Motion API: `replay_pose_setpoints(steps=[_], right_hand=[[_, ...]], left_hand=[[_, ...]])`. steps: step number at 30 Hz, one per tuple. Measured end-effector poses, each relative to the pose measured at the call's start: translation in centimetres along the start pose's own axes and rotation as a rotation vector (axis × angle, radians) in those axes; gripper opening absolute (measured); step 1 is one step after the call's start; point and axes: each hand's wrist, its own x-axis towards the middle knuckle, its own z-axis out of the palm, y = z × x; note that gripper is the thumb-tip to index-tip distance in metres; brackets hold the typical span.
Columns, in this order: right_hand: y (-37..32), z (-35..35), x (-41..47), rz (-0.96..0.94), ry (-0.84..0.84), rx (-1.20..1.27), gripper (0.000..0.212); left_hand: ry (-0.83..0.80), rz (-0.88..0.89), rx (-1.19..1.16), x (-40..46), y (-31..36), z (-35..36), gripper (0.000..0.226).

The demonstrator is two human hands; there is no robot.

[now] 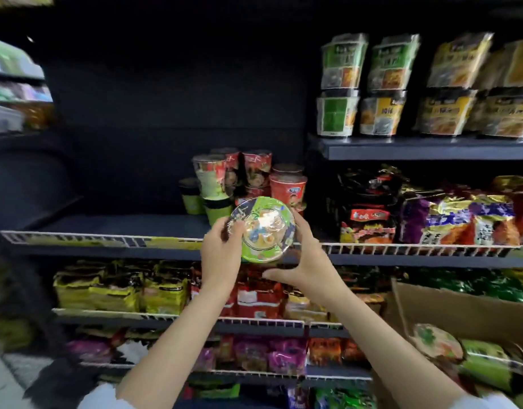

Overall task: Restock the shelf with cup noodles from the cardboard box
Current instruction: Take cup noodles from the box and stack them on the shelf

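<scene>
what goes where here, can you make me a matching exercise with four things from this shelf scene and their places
Things
1. green cup noodle
2. cardboard box
3. red cups
4. purple packets

Places
A. lower right corner, with green cups inside
B. held between both hands in front of the shelf edge
C. right part of the middle shelf, behind the wire rail
D. stacked on the middle shelf, just behind the held cup

Pairs: 1-B, 2-A, 3-D, 4-C

The left hand and the right hand both grip the cup.
</scene>
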Motion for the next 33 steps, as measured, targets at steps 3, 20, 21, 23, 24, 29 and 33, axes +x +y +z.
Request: replay_pose_setpoints(steps=[3, 20, 21, 23, 24, 29, 33], right_hand=[[-1.7, 5.2, 4.3, -0.037, 0.062, 0.063, 0.085], [-2.0, 20.5, 28.4, -0.16, 0.076, -0.08, 0.075], [-1.8, 20.9, 29.8, -0.165, 0.057, -0.147, 0.068], [-1.7, 21.5, 32.4, -0.167, 0.034, -0.255, 0.06], [-1.8, 21.8, 33.6, -0.172, 0.026, -0.305, 0.058], [-2.3, 22.8, 38.0, -0.222, 0.1, -0.692, 0.047], [-2.3, 22.8, 42.1, -0.21, 0.082, -1.011, 0.028]], left_hand=[[-0.108, -0.015, -0.078, 4.1, -2.1, -5.1, 0.028], [-0.123, -0.121, -0.144, 28.0, -9.0, -14.1, 0.029], [-0.107, -0.127, -0.148, 29.2, -9.2, -14.2, 0.027], [-0.068, -0.153, -0.16, 32.1, -10.0, -14.2, 0.024], [-0.048, -0.168, -0.164, 33.5, -10.5, -14.1, 0.023], [-0.009, -0.248, -0.129, 39.0, -11.9, -12.6, 0.033], [-0.05, -0.313, -0.178, 42.9, -11.9, -10.5, 0.034]])
